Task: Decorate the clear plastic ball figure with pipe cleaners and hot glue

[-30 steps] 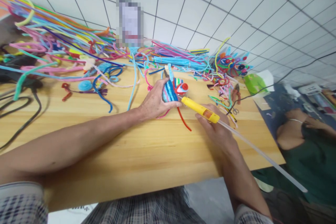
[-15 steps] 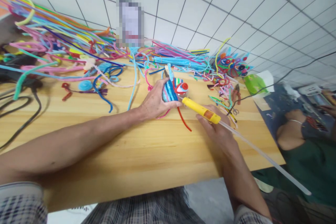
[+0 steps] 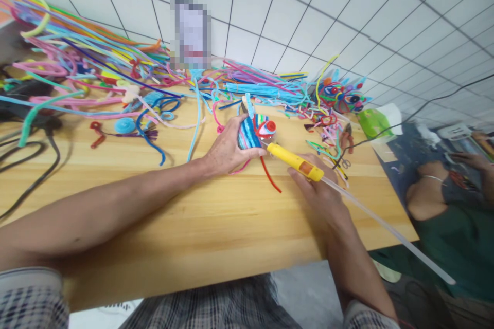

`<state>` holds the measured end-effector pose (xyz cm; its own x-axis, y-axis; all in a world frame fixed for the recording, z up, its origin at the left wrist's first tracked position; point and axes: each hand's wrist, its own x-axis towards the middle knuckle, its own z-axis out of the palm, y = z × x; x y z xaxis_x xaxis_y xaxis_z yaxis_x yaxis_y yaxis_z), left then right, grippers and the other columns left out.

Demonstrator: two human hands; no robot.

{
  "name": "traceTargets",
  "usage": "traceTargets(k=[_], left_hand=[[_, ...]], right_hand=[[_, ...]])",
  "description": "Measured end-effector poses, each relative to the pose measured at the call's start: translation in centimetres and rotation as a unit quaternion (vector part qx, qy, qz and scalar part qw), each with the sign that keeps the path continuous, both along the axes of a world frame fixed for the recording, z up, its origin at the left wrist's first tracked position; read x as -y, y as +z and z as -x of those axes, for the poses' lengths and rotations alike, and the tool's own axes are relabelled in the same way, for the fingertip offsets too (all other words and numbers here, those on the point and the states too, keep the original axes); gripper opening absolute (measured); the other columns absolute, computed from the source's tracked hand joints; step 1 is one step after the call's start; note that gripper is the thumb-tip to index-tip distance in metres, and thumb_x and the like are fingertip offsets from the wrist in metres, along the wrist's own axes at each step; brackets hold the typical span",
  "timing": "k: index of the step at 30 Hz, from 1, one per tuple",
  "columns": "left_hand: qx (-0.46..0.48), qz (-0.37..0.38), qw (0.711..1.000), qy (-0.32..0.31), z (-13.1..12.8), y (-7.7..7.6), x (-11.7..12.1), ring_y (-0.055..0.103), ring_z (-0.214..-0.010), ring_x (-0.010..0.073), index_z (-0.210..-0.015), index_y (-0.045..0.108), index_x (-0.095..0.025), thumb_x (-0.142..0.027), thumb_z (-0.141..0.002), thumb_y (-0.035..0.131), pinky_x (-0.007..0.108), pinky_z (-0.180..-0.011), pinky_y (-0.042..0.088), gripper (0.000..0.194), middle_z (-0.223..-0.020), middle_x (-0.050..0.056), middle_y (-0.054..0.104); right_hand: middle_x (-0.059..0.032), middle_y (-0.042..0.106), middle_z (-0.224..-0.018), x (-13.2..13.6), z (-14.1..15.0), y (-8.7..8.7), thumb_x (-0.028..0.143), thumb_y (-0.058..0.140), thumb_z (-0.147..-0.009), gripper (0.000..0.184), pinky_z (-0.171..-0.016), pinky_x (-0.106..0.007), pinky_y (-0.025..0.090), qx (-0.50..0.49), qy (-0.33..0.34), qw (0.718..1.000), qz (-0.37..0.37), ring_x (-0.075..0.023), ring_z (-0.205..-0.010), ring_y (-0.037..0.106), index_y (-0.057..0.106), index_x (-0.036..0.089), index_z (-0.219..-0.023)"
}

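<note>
My left hand (image 3: 227, 146) is closed around a small striped pipe-cleaner figure (image 3: 250, 133), mostly blue, with a red and white eye-like piece on its right side. A red pipe cleaner (image 3: 271, 176) trails from beneath it towards me. In my right hand (image 3: 318, 185) is a yellow glue gun (image 3: 295, 160), with a long clear glue stick (image 3: 389, 231) sticking out of its back end. The gun's nozzle points left and meets the figure's lower right side; whether it touches cannot be made out. My right fingers are partly hidden behind the gun.
Bundles of coloured pipe cleaners (image 3: 266, 91) line the wall. Two finished-looking colourful heads (image 3: 341, 95) stand at the back right, near orange-handled pliers (image 3: 348, 139) and small scissors (image 3: 345, 163). Black cables (image 3: 50, 164) lie at left. Another person's arm (image 3: 428, 193) is at right.
Almost nothing differs. My hands, the figure and the glue gun hold nearly the same place, with at most a tiny shift left. At far right, the other person's hand has moved slightly.
</note>
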<state>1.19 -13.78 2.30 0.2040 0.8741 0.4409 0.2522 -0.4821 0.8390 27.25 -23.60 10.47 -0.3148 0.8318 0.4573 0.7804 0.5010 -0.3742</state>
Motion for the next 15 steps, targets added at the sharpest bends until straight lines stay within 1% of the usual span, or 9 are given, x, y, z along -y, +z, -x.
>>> traceTargets(k=[4, 7, 9, 10, 12, 13, 15], left_hand=[[0.022, 0.017, 1.0, -0.005, 0.0, -0.5, -0.3, 0.065, -0.141, 0.0393, -0.157, 0.046, -0.024, -0.08, -0.074, 0.091, 0.061, -0.122, 0.052, 0.109, -0.153, 0.021, 0.063], [0.043, 0.031, 0.998, -0.016, 0.4, -0.9, -0.6, 0.068, -0.137, 0.0373, -0.158, 0.043, -0.023, -0.083, -0.078, 0.085, 0.058, -0.119, 0.056, 0.109, -0.152, 0.02, 0.063], [0.052, 0.033, 0.998, -0.021, 0.8, -1.1, -0.8, 0.071, -0.134, 0.0356, -0.157, 0.043, -0.024, -0.084, -0.081, 0.083, 0.055, -0.116, 0.059, 0.105, -0.149, 0.018, 0.066], [0.057, 0.03, 0.998, -0.022, 0.9, -1.1, -0.9, 0.072, -0.133, 0.0352, -0.156, 0.044, -0.025, -0.084, -0.082, 0.082, 0.054, -0.116, 0.06, 0.102, -0.148, 0.017, 0.067], [0.07, 0.027, 0.997, -0.013, 1.2, -1.2, -1.0, 0.071, -0.135, 0.0371, -0.155, 0.045, -0.026, -0.083, -0.081, 0.084, 0.057, -0.118, 0.058, 0.102, -0.149, 0.016, 0.067], [0.076, 0.03, 0.997, -0.015, 1.2, -1.2, -1.1, 0.071, -0.135, 0.0376, -0.155, 0.045, -0.026, -0.083, -0.079, 0.085, 0.059, -0.118, 0.058, 0.103, -0.15, 0.015, 0.067], [0.092, 0.041, 0.995, -0.02, 1.3, -1.2, -1.1, 0.068, -0.138, 0.0379, -0.155, 0.045, -0.028, -0.08, -0.078, 0.089, 0.062, -0.122, 0.055, 0.103, -0.155, 0.013, 0.065]], right_hand=[[-0.0053, 0.079, -0.096, 0.0, 0.3, 0.3, 0.037, 0.067, -0.102, 0.014, -0.079, -0.042, 0.064, -0.052, 0.0, 0.997, 0.052, -0.0268, -0.086, 0.076, 0.075, 0.027, -0.106], [-0.0037, 0.08, -0.095, 0.0, 0.0, 0.8, 0.042, 0.072, -0.099, 0.017, -0.079, -0.04, 0.064, -0.14, -0.021, 0.985, 0.103, -0.0254, -0.087, 0.076, 0.077, 0.027, -0.103], [-0.0046, 0.082, -0.098, -0.1, -1.3, 1.3, 0.049, 0.075, -0.096, 0.025, -0.079, -0.04, 0.065, -0.209, -0.049, 0.97, 0.111, -0.0249, -0.088, 0.077, 0.078, 0.026, -0.105], [-0.0054, 0.082, -0.099, -0.3, -2.4, 1.6, 0.053, 0.076, -0.095, 0.03, -0.079, -0.04, 0.065, -0.239, -0.066, 0.964, 0.099, -0.0248, -0.088, 0.077, 0.078, 0.025, -0.105], [-0.0067, 0.082, -0.1, -0.6, -5.7, 2.1, 0.06, 0.075, -0.092, 0.038, -0.08, -0.04, 0.064, -0.277, -0.108, 0.953, 0.056, -0.0242, -0.088, 0.077, 0.077, 0.024, -0.104], [-0.0071, 0.081, -0.101, -0.6, -7.7, 2.3, 0.061, 0.074, -0.092, 0.039, -0.082, -0.04, 0.064, -0.283, -0.137, 0.949, 0.037, -0.0239, -0.089, 0.076, 0.077, 0.024, -0.103], [-0.0073, 0.08, -0.102, -0.4, -12.3, 2.2, 0.06, 0.075, -0.089, 0.04, -0.083, -0.039, 0.062, -0.284, -0.218, 0.934, 0.014, -0.0227, -0.089, 0.075, 0.078, 0.023, -0.103]])
